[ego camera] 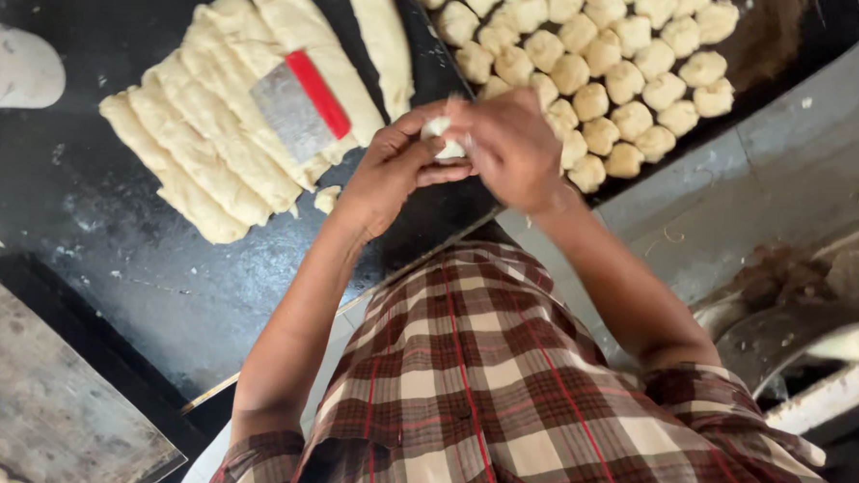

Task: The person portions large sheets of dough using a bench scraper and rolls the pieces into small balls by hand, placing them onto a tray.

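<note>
Both hands meet over the near edge of the black worktop [139, 258]. The left hand [389, 172] and right hand [511, 148] have fingers curled shut around one small dough piece [444, 141]. Beyond the hands sits a tray [796, 35] of dough balls [602, 56]. Left of the hands, a red-handled scraper [300, 110] lies on dough strips [222, 136].

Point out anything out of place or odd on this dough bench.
One small dough scrap lies loose on the black counter, apart from the dough strips. The scraper rests on top of the strips. Otherwise nothing stands out.
</note>
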